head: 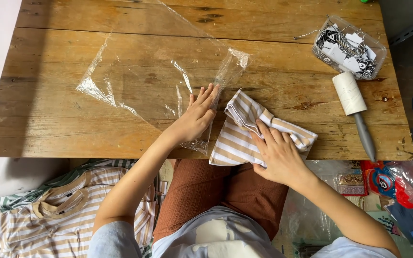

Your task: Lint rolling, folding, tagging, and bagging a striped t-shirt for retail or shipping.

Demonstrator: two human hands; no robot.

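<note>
Nearest, beside the person's knees, a heap of striped shirts (58,210) lay on the floor to the left and bagged coloured goods (397,184) to the right. Just above, at the table (48,134) edge, the right hand (278,155) pressed down with fingers spread on a folded tan-and-white striped shirt (244,134), gripping nothing; part of that garment hung over the edge, so it looked likely to slide off toward the lap if the pressure eased. The left hand (198,114) lay open and flat on the mouth of a clear plastic bag (158,76), pinning it just beside the shirt. The film was crumpled and curled near the opening, so it could well bunch, snag a fold, or undo the neat folding. Farther right, a lint roller (354,107) lay near the edge and seemed easy to knock. Beyond it stood a clear tub of tags and chains (350,48)
</note>
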